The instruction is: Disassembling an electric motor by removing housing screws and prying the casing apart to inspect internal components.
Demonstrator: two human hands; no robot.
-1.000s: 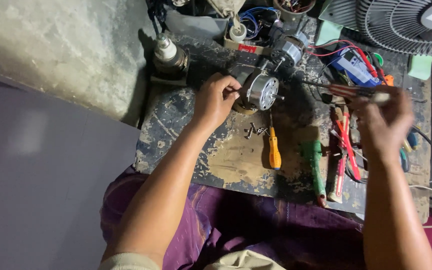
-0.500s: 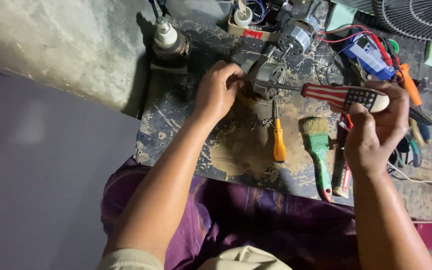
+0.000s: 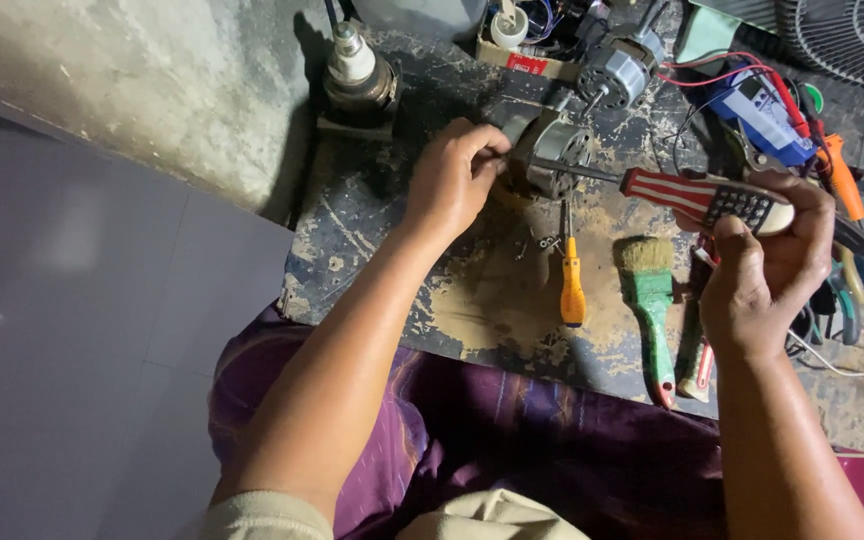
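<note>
My left hand (image 3: 455, 180) grips a small grey electric motor (image 3: 552, 155) lying on a worn, stained workbench (image 3: 492, 300). My right hand (image 3: 767, 265) holds a large screwdriver with a red-and-white striped handle (image 3: 697, 195); its shaft points left and its tip touches the motor's end face. An orange-handled screwdriver (image 3: 573, 280) lies on the bench just below the motor, with a few small screws (image 3: 542, 242) beside it.
A green-handled paintbrush (image 3: 649, 300) and red-handled pliers (image 3: 694, 350) lie right of the orange screwdriver. A second motor (image 3: 617, 70), a blue meter with red leads (image 3: 757, 110), a fan grille (image 3: 847, 40) and a cylindrical metal part (image 3: 357, 75) crowd the back.
My right hand has swung the striped screwdriver leftward until its tip meets the motor. The left hand keeps its hold on the motor; the view has shifted closer.
</note>
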